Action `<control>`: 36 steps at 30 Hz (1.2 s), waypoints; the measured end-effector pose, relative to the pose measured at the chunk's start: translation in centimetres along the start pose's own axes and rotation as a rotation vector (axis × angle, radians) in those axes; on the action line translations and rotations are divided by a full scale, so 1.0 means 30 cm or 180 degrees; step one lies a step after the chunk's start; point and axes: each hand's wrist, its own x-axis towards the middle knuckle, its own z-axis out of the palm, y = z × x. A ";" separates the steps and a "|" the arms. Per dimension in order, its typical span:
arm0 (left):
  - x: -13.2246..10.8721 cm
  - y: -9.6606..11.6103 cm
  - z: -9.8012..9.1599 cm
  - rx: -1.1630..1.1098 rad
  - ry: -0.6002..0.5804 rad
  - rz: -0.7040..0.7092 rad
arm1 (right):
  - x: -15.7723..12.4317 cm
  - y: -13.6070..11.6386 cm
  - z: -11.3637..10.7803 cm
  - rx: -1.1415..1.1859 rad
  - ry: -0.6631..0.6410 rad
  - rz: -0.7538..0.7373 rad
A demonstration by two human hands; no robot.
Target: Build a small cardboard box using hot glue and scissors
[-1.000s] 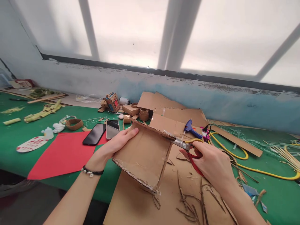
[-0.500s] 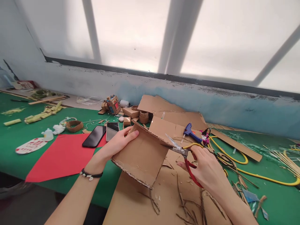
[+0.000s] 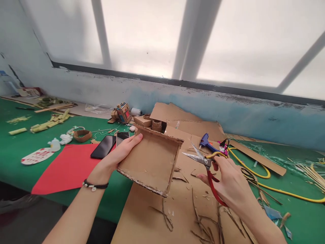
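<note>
- The cardboard piece (image 3: 149, 157) is hiding most fingers of the left hand (image 3: 127, 149).
- This same hand is blocking the lower part of the grey phone (image 3: 122, 136).
- The right hand (image 3: 230, 178) is covering some of the handles of the scissors (image 3: 206, 161).
- The bottom edge of the view is cutting off the cardboard sheet (image 3: 139, 217).
- One white bit (image 3: 173, 213) is looking too small to name.

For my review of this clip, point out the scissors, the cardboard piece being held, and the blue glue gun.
Scissors (image 3: 206, 162): head view, on the metal near the pivot.
Cardboard piece (image 3: 152, 161): head view, middle of its flat panel.
Blue glue gun (image 3: 206, 142): head view, on its blue body.
</note>
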 end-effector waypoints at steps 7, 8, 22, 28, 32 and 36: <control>0.019 -0.038 0.021 -0.0661 -0.0700 -0.0702 | 0.078 -0.076 -0.008 -0.0069 0.0099 -0.0184; 0.021 -0.045 0.017 -0.0652 -0.0768 -0.0701 | 0.081 -0.076 -0.007 -0.0093 0.0100 -0.0190; 0.026 -0.070 -0.012 -0.0441 -0.0849 -0.0630 | 0.091 -0.070 -0.011 -0.0552 0.0309 -0.0480; 0.026 -0.063 -0.019 -0.0396 -0.0872 -0.0583 | 0.085 -0.083 -0.009 -0.0655 0.0389 -0.0414; 0.023 -0.067 -0.007 -0.0212 -0.1013 -0.0531 | 0.089 -0.107 -0.002 -0.0549 0.0244 -0.0507; 0.021 -0.078 -0.002 -0.0122 -0.1035 -0.0474 | 0.089 -0.118 -0.005 -0.0542 0.0316 -0.0492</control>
